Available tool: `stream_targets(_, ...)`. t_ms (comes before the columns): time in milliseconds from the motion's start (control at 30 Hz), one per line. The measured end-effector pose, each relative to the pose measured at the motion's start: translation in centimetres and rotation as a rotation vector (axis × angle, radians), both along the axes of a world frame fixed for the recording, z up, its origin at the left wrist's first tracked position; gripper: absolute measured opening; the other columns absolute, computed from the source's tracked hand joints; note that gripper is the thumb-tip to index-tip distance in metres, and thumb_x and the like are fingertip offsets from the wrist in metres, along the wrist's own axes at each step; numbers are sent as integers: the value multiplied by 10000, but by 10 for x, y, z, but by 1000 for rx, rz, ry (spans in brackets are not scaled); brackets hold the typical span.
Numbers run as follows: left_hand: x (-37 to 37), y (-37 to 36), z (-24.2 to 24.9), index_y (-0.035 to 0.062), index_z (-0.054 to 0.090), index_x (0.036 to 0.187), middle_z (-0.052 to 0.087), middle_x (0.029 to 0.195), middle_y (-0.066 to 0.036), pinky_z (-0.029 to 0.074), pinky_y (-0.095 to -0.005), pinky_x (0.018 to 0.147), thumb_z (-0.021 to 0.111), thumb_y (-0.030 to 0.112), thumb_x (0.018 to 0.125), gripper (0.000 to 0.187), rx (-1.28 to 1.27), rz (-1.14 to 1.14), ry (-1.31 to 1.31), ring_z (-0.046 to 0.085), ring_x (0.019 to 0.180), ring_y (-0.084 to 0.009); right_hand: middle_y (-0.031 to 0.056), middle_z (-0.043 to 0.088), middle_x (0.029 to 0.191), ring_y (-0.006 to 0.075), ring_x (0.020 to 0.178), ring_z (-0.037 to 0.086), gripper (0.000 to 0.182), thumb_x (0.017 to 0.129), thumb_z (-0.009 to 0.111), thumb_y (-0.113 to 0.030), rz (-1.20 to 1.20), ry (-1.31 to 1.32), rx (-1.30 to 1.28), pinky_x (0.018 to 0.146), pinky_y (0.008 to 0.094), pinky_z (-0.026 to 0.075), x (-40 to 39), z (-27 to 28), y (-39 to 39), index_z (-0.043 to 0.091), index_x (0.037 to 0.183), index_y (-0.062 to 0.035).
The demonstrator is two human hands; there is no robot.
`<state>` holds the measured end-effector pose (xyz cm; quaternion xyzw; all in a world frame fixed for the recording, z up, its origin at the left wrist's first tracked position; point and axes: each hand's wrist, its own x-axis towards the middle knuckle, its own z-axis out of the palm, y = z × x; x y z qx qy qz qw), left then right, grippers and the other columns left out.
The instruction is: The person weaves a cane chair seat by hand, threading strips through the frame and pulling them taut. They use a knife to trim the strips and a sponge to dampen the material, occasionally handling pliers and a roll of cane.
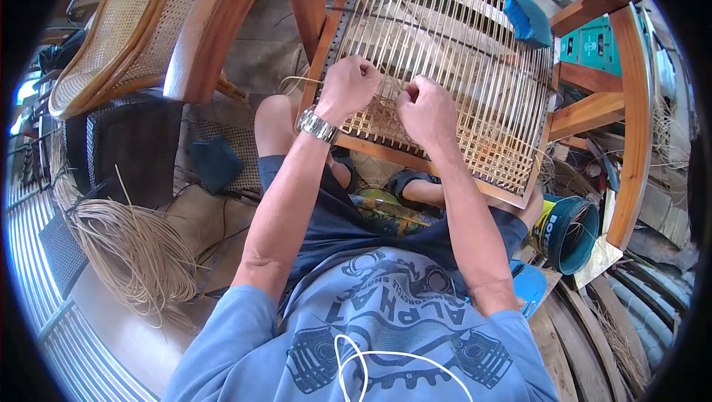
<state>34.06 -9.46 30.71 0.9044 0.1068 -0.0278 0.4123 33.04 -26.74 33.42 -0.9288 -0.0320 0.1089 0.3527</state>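
In front of me a wooden chair frame lies tilted across my lap. Pale cane strands run lengthwise over its seat opening, and a woven checked band of cane fills the edge nearest me. My left hand, below a metal wristwatch, is closed above the left part of this weave. A thin cane strand loops out beside it. Close by on the right, my right hand is pinched over the same woven band. The fingertips of both hands are partly hidden, with fine cane between them.
A blue sponge-like block rests on the far right of the frame. To the left lie a coil of cane and chairs with woven cane backs. A dark bucket stands at right, near wooden boards and a green crate.
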Motion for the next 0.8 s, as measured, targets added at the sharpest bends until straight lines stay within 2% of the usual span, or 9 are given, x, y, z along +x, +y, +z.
stream_targets(67,-1,1,0,-17,725,959,699,788,-204,517,-400,698,628,225,907,267,47,-59,-63,684,732,-319,169,704,956,361,921,686,156,868,654,-173,-26,-9,-3,815,471,534,0,-2,4,688,903,-25)
stream_targets(133,-3,1,4,-7,733,953,705,797,-205,526,-404,706,626,222,907,257,33,-74,-62,696,746,-328,168,707,947,353,904,693,179,884,664,-194,-46,-133,34,798,468,537,0,-10,7,697,919,-22)
stream_targets(200,-3,3,6,4,742,948,711,806,-207,534,-407,715,625,218,908,248,19,-85,-64,708,759,-336,167,707,939,351,889,696,187,890,667,-202,-47,-118,49,790,466,539,0,-6,5,701,923,-22)
stream_targets(267,-1,5,5,28,754,891,716,852,-231,569,-469,782,630,211,881,221,38,64,-94,700,854,-420,165,708,930,348,875,699,195,897,671,-211,-46,-102,62,782,465,541,0,-5,3,705,927,-21)
stream_targets(367,1,8,5,31,758,892,717,852,-234,574,-480,795,632,221,878,229,177,-13,-74,704,863,-420,167,709,923,348,854,703,183,891,673,-201,-68,-77,53,771,463,545,-1,-6,2,705,913,-23)
stream_targets(467,8,8,6,27,757,882,718,852,-239,572,-472,786,623,231,880,244,204,-20,-8,709,849,-417,172,708,918,349,854,704,173,884,675,-192,-68,-66,36,774,461,547,-1,-6,2,705,901,-23)
stream_targets(567,9,10,18,15,752,877,716,840,-245,570,-463,776,614,230,885,255,97,-26,105,713,839,-410,174,708,916,350,852,704,167,881,672,-186,-69,-73,30,773,464,548,0,-6,2,703,892,-23)
stream_targets(667,5,10,7,1,745,877,717,826,-242,568,-454,764,623,230,878,259,103,29,-3,716,820,-405,174,709,930,351,857,705,170,891,664,-190,-72,-36,13,778,466,547,1,-7,4,699,902,-25)
stream_targets(800,-1,7,9,5,745,890,717,828,-249,566,-463,769,610,223,890,257,98,-6,-104,715,821,-410,168,701,926,351,856,699,181,902,674,-206,-30,-179,-23,779,459,547,6,-16,9,692,917,-27)
